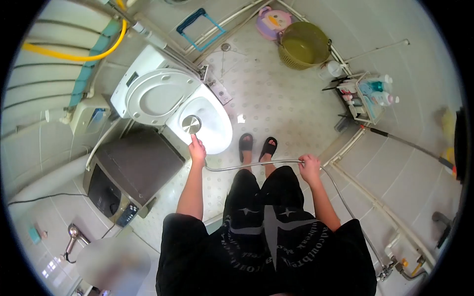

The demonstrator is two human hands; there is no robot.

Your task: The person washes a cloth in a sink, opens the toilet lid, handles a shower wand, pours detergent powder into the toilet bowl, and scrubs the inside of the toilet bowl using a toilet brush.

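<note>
My left hand (pixel 197 150) is wrapped round the handle of a shower head (pixel 191 124), whose round metal face is over the bowl of the white toilet (pixel 222 118). The toilet's lid and seat (pixel 163 96) are raised. A silver shower hose (pixel 247 166) runs from the shower head across in front of my legs. My right hand (pixel 310 167) grips this hose farther along, with its fingers closed round it. From there the hose drops to a wall tap (pixel 387 270) at the lower right. I cannot make out whether water is flowing.
A dark washing machine (pixel 133 163) stands left of the toilet. An olive basket (pixel 306 47) and a pink basin (pixel 271 22) are at the far wall. On the right stands a rack of bottles (pixel 368 98). My slippered feet (pixel 256 145) are on the tiled floor (pixel 291 108).
</note>
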